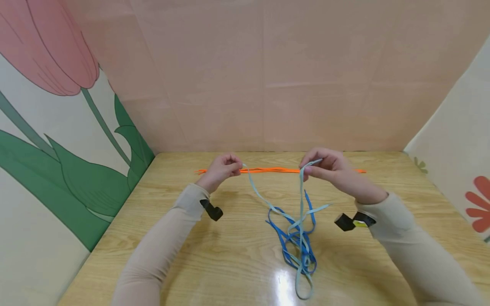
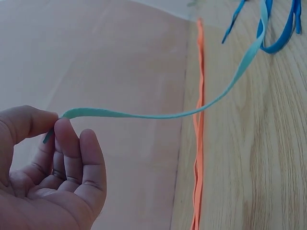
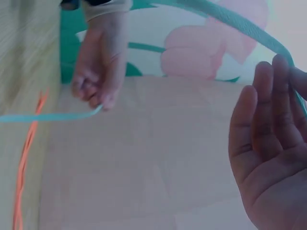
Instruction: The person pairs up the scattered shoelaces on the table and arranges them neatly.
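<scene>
Between thumb and fingertips, my left hand [image 1: 222,170] pinches one end of a light teal shoelace [image 2: 144,116], whose short tip sticks out past the fingers. My right hand [image 1: 331,170] pinches another part of light teal lace [image 1: 301,199] near its tip, held up above the table. Both strands run down into a loose tangle on the wood, where teal lace is mixed with a blue shoelace [image 1: 284,242]. In the right wrist view, the teal lace passes between the right thumb and fingers [image 3: 266,115]. Whether both teal strands belong to one lace cannot be told.
Orange shoelaces [image 1: 272,170] lie stretched out straight along the far side of the wooden table [image 1: 229,263], behind both hands. A pinkish backdrop [image 1: 264,85] rises at the table's far edge. A flower-printed panel [image 1: 76,170] stands at the left.
</scene>
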Demonstrator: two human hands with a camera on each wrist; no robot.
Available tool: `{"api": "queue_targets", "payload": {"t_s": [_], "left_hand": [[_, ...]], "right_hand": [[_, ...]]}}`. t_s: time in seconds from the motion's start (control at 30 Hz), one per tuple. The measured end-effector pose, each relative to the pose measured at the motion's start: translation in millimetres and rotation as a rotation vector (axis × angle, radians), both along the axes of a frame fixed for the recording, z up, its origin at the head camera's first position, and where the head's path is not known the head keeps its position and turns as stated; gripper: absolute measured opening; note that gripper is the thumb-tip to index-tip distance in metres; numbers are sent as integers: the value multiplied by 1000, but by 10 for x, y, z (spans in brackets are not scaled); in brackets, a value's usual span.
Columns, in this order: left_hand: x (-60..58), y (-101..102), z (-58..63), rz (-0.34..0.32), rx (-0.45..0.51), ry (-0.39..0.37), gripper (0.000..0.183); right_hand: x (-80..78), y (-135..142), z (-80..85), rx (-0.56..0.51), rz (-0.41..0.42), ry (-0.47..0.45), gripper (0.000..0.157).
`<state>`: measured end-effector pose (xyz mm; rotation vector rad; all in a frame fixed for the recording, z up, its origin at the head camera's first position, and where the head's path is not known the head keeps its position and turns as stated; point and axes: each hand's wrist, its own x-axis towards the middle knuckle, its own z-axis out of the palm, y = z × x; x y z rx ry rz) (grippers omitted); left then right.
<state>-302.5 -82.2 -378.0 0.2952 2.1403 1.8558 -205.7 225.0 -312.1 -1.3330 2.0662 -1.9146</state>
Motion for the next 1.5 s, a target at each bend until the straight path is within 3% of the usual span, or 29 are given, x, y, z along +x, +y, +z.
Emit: {"api": "queue_targets", "payload": {"t_s": [0.17, 0.3, 0.47, 0.63, 0.83, 1.0, 1.13, 1.33, 1.5], "left_hand": [[5, 4, -14, -4, -4, -4, 7], [-2, 8, -32, -6, 0, -13, 7], [-12, 6, -55, -10, -5, -13, 7], [-9, 5, -85, -23, -10, -2, 6], [-4, 16, -132, -24, -10, 3, 5], [9, 14, -131, -24, -5, 13, 6], [16, 8, -118, -20, -8, 13, 6], [10, -1, -115, -19, -5, -1, 7], [8, -4, -117, -17, -8, -1, 6]], "right_hand": [[53, -103, 139, -147, -38, -41, 21], [55, -159, 148, -113, -65, -101, 17], [-12, -255, -49, 85, -81, -162, 9], [-63, -432, -386, 276, -16, -242, 15], [-10, -595, -746, 492, 172, -303, 22], [61, -571, -788, 739, 291, -265, 40], [44, -492, -757, 795, 245, -240, 41], [-54, -311, -761, 760, 138, -211, 27], [-77, -139, -788, 808, 63, -147, 12]]}}
